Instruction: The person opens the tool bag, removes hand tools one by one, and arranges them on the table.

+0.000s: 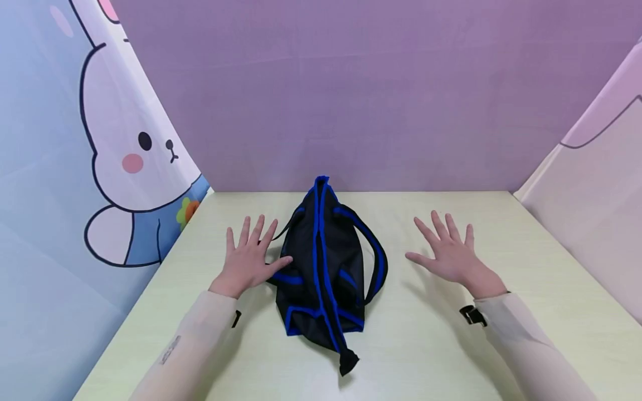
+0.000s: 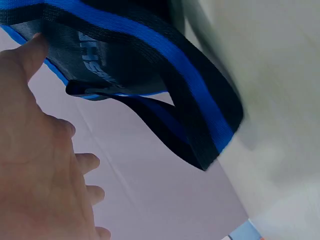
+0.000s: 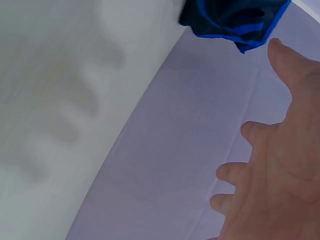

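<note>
A black bag (image 1: 301, 250) with blue trim stands on the pale table, its zipped top seam running from back to front. One strap handle (image 1: 379, 262) loops out on its right side; the other handle (image 2: 200, 100) shows large in the left wrist view, beside pale lettering on the bag's side. My left hand (image 1: 249, 260) is spread at the bag's left, its thumb overlapping the bag's edge in the head view. To the right, apart from the bag, my right hand (image 1: 451, 257) hovers with fingers spread and holds nothing.
A purple backdrop (image 1: 351, 94) rises behind the table (image 1: 416, 356). On the left hangs a blue cloth (image 1: 40, 223) with a cartoon rabbit; a pale cloth (image 1: 592, 206) borders the right side. Dark straps show at both wrists.
</note>
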Demonstrator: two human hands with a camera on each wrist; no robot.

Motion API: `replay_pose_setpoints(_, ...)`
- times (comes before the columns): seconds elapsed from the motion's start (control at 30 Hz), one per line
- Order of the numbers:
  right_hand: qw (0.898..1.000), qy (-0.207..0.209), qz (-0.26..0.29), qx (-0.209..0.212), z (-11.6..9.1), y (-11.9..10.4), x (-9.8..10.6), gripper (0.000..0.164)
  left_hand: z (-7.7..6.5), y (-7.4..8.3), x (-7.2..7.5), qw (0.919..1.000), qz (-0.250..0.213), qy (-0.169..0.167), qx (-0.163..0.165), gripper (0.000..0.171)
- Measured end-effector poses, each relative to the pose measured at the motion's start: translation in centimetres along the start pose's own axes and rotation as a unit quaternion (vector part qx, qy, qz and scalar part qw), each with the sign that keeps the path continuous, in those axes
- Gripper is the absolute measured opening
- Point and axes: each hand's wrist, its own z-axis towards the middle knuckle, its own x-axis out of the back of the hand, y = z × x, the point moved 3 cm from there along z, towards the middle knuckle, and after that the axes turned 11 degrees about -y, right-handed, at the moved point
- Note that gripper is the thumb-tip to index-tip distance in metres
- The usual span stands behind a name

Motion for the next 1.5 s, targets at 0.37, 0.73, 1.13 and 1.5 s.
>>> replay_pose_setpoints(0.37, 0.999, -0.002, -0.004, 0.042, 5.2, -3.3, 1.0, 0.082, 3.6, 1.1, 1.8, 0.9992, -0.038, 0.004, 0.007, 0.095)
replay_pose_setpoints(0.73, 0.997, 0.005, -0.006, 0.083, 11.3, -7.8, 1.9, 0.071, 7.0, 2.7, 3.3, 0.9927, -0.117, 0.022, -0.019, 0.085)
replay_pose_setpoints(1.13, 0.997, -0.008, 0.036, 0.073, 17.8, -13.5, 3.6, 0.055, 10.2, 3.5, 4.0, 0.9505, -0.304, 0.043, -0.045, 0.067)
replay_pose_setpoints(1.5, 0.997, -0.017, 0.072, 0.027, 19.8, -15.6, 3.4, 0.049, 10.9, 3.4, 3.9, 0.9263, -0.376, 0.019, -0.015, 0.053)
